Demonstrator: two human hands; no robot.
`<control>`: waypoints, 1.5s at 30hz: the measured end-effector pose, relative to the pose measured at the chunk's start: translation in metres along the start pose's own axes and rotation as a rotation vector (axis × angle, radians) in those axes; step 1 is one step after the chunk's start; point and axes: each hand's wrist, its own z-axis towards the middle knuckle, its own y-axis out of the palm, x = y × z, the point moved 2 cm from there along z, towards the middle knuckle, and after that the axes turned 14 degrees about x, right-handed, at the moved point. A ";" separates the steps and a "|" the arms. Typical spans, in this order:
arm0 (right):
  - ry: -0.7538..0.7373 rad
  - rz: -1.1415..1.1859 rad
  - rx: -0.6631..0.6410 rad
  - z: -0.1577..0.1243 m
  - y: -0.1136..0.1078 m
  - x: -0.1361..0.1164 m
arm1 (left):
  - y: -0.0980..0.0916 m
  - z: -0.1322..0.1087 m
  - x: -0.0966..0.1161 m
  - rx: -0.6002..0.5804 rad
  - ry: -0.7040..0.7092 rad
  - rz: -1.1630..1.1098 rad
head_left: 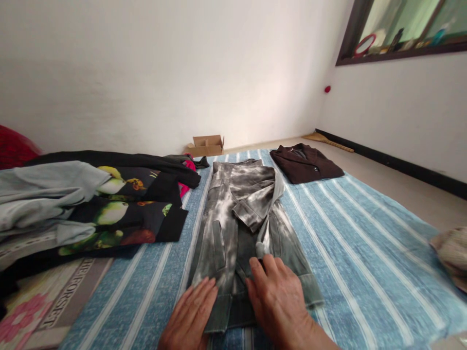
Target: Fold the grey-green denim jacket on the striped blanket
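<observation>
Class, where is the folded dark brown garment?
In the head view, the brown garment lies at the far edge of the blue striped cloth, right of the grey tie-dyed jacket.

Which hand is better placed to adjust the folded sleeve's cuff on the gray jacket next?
Probably the right hand: it lies nearer the cuff. The left hand rests farther off, low on the jacket.

White walls [164, 73], dark-framed window [412, 24], pale floor [386, 182]

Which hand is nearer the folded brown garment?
Right: the right hand is below the brown garment in view, on the grey garment; the left hand is lower and farther left.
</observation>
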 end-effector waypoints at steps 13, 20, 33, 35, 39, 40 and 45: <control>0.012 0.058 -0.032 0.003 -0.007 0.001 | -0.001 0.002 0.001 0.021 -0.031 -0.031; 0.005 -0.007 -0.016 -0.002 -0.027 0.034 | -0.009 0.010 0.012 0.015 -0.122 -0.045; -0.300 0.534 -0.170 -0.003 -0.014 -0.013 | -0.022 0.006 0.032 0.056 -0.274 -0.068; -0.335 0.595 -0.251 -0.007 -0.002 -0.022 | -0.025 0.004 0.034 0.079 -0.276 -0.057; -0.313 0.650 -0.381 -0.014 0.011 -0.028 | -0.027 0.001 0.035 0.056 -0.286 -0.053; -0.299 0.652 -0.400 -0.015 0.013 -0.028 | -0.027 0.000 0.035 0.039 -0.290 -0.056; -0.291 0.676 -0.378 -0.019 0.017 -0.026 | -0.026 -0.003 0.033 0.013 -0.283 -0.055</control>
